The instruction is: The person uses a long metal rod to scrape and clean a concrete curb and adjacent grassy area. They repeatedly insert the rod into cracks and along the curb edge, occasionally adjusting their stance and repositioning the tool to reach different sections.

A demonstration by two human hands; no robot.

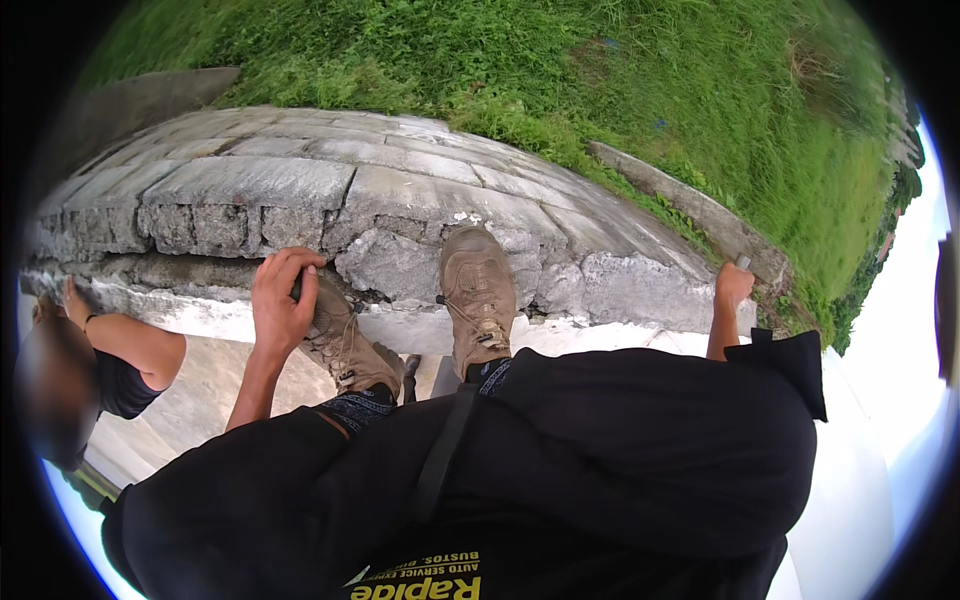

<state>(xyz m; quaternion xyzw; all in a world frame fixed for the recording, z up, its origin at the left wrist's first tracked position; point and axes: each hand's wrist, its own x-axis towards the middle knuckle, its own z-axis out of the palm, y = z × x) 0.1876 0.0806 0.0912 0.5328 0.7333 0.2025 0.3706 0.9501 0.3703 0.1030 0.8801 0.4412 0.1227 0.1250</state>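
My left hand (284, 300) is closed at the broken edge of the concrete block wall (400, 192), beside my left boot (338, 338). Something small and dark shows between its thumb and fingers, too little to name. Off to the right, my right hand (734, 288) is wrapped round a grey thing (742, 263), whose short end sticks out above the fist. That hand is by the wall's right end. A brown right boot (478, 290) rests on the wall top, next to a loose, cracked lump of mortar (385, 265).
At the far left a person in a dark sleeveless top (128, 380) has a hand (76, 302) at the wall. A long gap (190, 268) runs under the blocks. Beyond the wall grows thick grass (640, 90), with a low concrete ledge (680, 200). A paved surface (205, 375) lies below.
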